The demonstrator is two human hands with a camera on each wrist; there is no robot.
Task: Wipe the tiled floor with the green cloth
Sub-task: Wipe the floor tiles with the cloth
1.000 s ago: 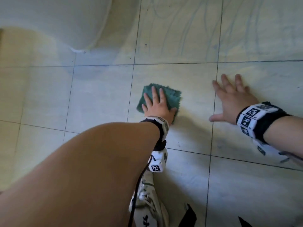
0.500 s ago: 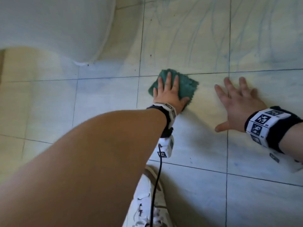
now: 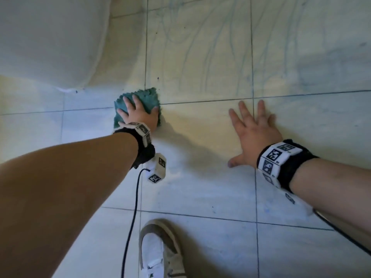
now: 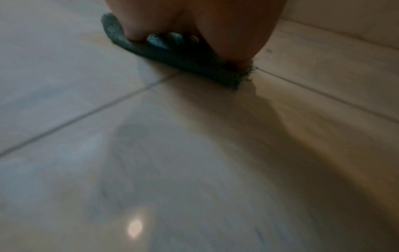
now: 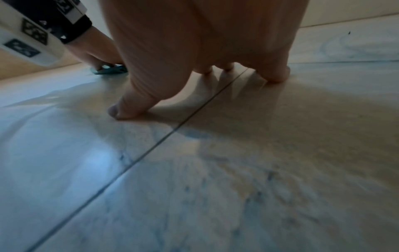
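The green cloth [image 3: 149, 99] lies flat on the pale tiled floor [image 3: 200, 177], over a crossing of grout lines. My left hand [image 3: 138, 115] presses down on it with straight, spread fingers. In the left wrist view the cloth [image 4: 183, 64] shows as a thin dark strip under the palm [image 4: 215, 25]. My right hand [image 3: 255, 129] lies flat on the bare tile to the right, fingers spread across a grout line, holding nothing. The right wrist view shows that hand [image 5: 205, 42] propped on its thumb [image 5: 123, 109] and fingertips, with the cloth [image 5: 110, 69] far left.
A large white rounded object [image 3: 50, 37] fills the upper left, close to the cloth. My white shoe [image 3: 160, 251] stands on the tile at the bottom centre. A black cable [image 3: 132, 217] hangs from the left wrist. Faint blue streaks [image 3: 200, 47] mark the far tiles.
My left hand has slid the cloth away from me and then leftward, across the vertical grout line toward the white object. The right hand has stayed flat in place.
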